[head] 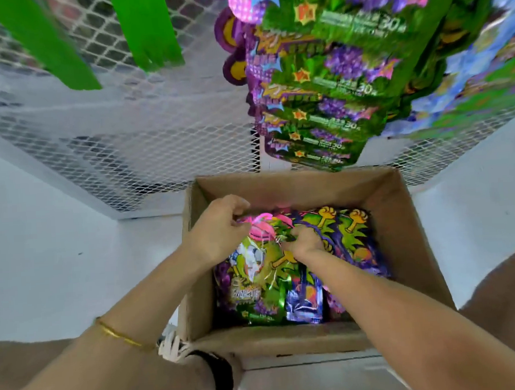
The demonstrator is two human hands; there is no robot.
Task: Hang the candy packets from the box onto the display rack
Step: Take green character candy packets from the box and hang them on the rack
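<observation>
Hanging packets [333,78], above and beyond the hands, are showing "30" on green and purple print; the other writing is blurring out. The left hand [219,227] is pinching the pink top of a packet [254,264] inside the box [402,216]. The right hand [304,241], just beside it, is gripping foil among the packets [352,240]. The box walls are standing near both hands. Beyond them the white mesh rack [126,142] is meeting a pale floor [43,268].

Smooth pale white floor [58,267] spreads to left and right under soft, even light; two bright green flat strips [146,29] hang at far left.
</observation>
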